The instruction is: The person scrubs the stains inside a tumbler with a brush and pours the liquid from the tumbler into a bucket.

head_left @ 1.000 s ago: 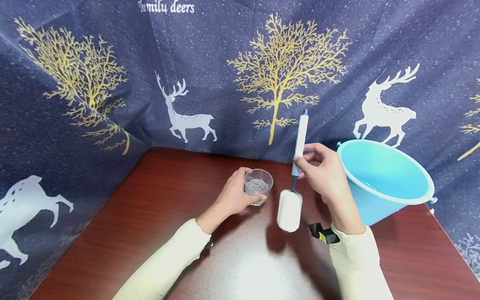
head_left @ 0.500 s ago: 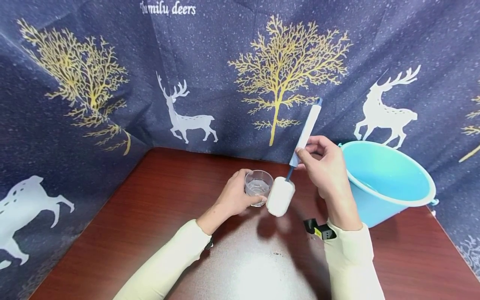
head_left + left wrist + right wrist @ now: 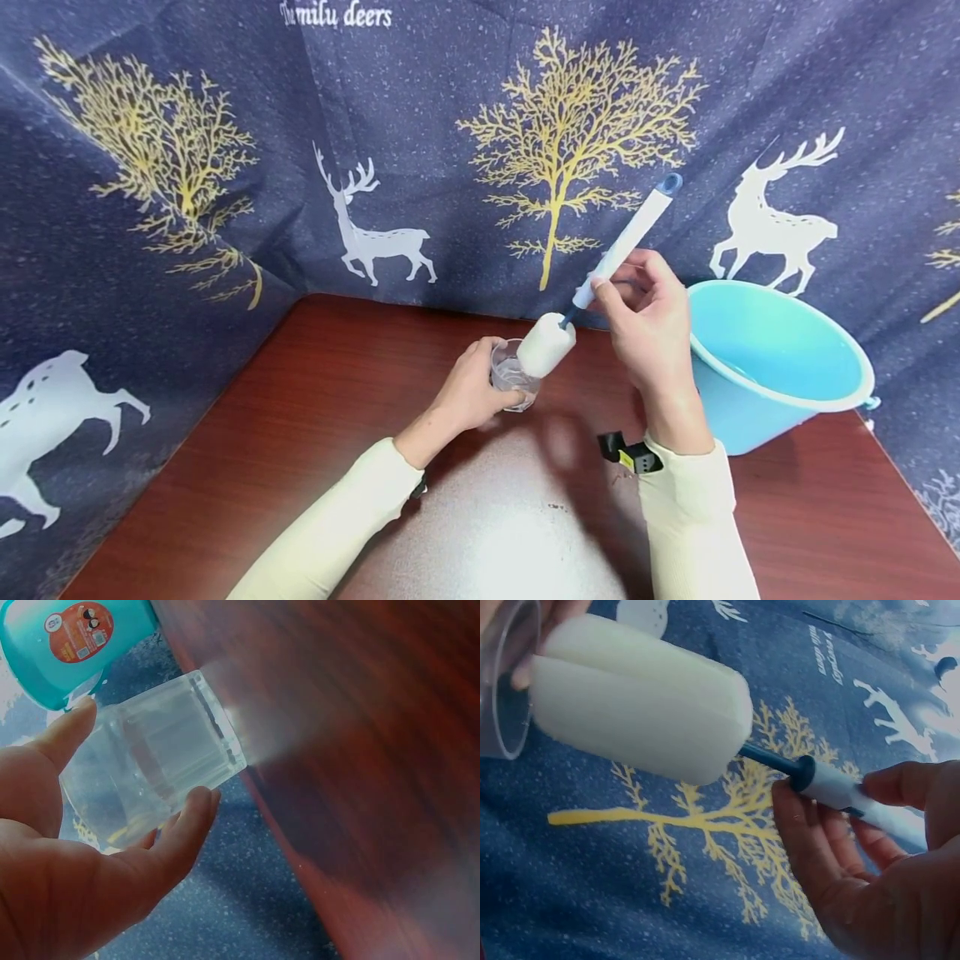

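Observation:
My left hand (image 3: 474,387) grips a clear glass cup (image 3: 517,398) on the table, thumb on the near side and fingers round the far side. Water seems to stand in the cup; in the left wrist view the glass (image 3: 176,739) tapers to a thick base at the tabletop. My right hand (image 3: 651,325) pinches the pale handle of a sponge cup brush (image 3: 624,243), tilted with its ringed end up and to the right. The white sponge head (image 3: 645,701) hangs at the cup's rim; in the right wrist view it looks just outside the mouth.
A light blue bucket (image 3: 750,392) stands at the right on the brown table (image 3: 315,400), close beside my right forearm. Behind the table hangs a dark blue cloth (image 3: 420,100) printed with deer and trees.
My right hand has risen slightly, and the brush has tilted further, its sponge head moving up and left from beside the cup to its rim. The left hand and cup stayed still.

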`<state>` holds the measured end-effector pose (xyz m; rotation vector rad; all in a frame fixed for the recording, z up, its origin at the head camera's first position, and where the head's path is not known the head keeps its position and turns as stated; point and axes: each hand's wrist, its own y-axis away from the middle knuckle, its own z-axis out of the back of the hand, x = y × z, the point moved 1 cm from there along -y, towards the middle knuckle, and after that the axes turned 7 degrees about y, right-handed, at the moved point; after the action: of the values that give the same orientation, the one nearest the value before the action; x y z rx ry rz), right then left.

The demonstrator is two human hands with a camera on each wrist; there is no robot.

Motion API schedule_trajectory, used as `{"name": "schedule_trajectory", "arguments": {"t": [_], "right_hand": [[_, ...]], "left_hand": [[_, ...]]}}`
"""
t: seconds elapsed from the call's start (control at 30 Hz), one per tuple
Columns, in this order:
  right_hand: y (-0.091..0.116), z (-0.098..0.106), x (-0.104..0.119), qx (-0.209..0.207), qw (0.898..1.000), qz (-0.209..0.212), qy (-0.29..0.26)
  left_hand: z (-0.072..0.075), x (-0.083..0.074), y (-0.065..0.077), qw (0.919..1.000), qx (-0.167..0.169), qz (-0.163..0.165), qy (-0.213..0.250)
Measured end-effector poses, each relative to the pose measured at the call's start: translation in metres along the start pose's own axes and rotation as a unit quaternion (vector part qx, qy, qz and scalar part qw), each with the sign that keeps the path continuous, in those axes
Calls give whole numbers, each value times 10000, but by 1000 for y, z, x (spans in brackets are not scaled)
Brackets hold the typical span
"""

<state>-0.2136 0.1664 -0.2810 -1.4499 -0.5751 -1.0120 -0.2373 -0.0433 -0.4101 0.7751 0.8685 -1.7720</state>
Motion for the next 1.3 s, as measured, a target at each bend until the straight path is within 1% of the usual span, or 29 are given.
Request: {"name": "schedule_trajectory", "arguments": {"t": [0.1, 0.43, 0.53, 0.7, 0.87, 0.97, 1.17, 1.3], "right_hand": [[1, -4, -4, 156, 9997, 198, 6], [1, -22, -19, 738, 9939, 526, 620], [2, -26, -23, 876, 9919, 514, 765], [4, -32, -27, 1067, 9902, 321, 843], [5, -34, -31, 1131, 9888, 182, 956], [5, -35, -34, 1180, 9879, 191, 991], [7, -36, -37, 1308, 9853, 157, 1087], [7, -36, -37, 1319, 9843, 116, 1164]], "left_hand": [[-1, 1, 0, 10000, 1, -45, 8], [0, -1, 0, 10000, 4, -87, 18], [1, -2, 0, 10000, 18, -67, 29], [1, -2, 0, 10000, 42, -17, 16], [0, 0, 0, 10000, 40, 22, -15], [0, 0, 0, 10000, 44, 33, -17], [1, 0, 1, 10000, 51, -22, -41], [1, 0, 1, 10000, 52, -61, -30]]}}
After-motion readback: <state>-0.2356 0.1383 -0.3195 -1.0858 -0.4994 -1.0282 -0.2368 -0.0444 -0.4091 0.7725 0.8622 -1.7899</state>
